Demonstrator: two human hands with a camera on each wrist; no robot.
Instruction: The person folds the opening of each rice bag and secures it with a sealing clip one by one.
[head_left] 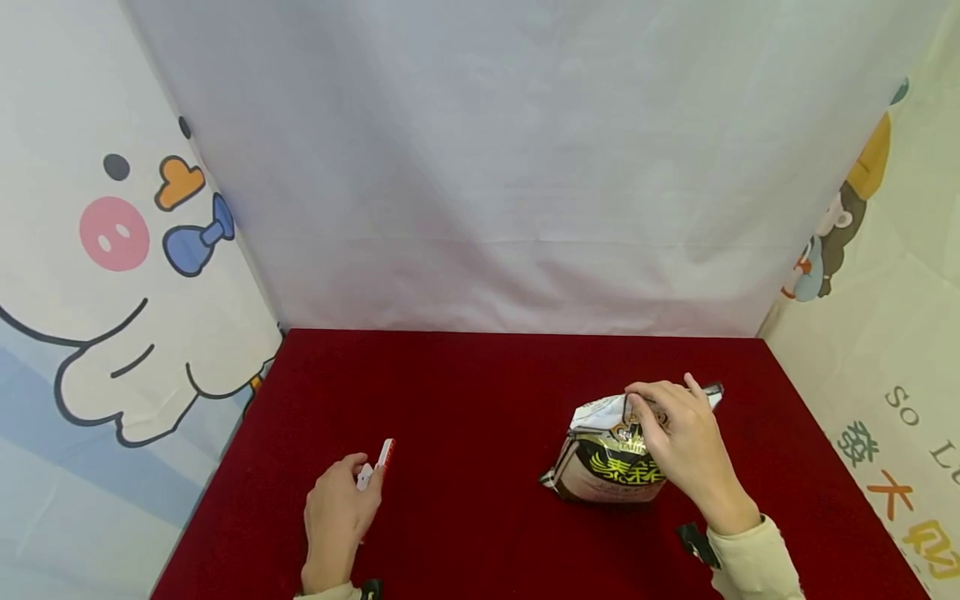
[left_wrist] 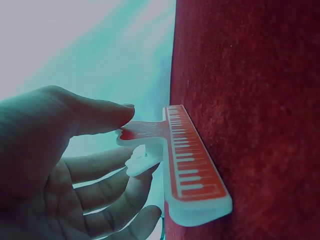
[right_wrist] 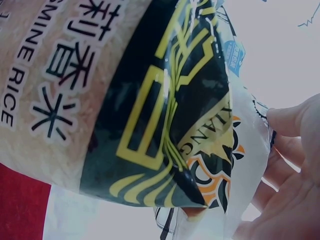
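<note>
holding clip (left_wrist: 192, 160), rice bag (head_left: 611, 471); curtain (head_left: 510, 183) behind red table (head_left: 457, 417)

Cloth-walled booth (head_left: 360, 50), white backdrop (head_left: 510, 167), cartoon-printed side sheets (head_left: 90, 308), red tabletop (head_left: 450, 408)

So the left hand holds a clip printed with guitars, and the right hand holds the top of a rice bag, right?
Not quite: the left wrist view shows piano keys on the clip, not guitars. The left hand does hold it, and the right hand holds the rice bag's top.
</note>
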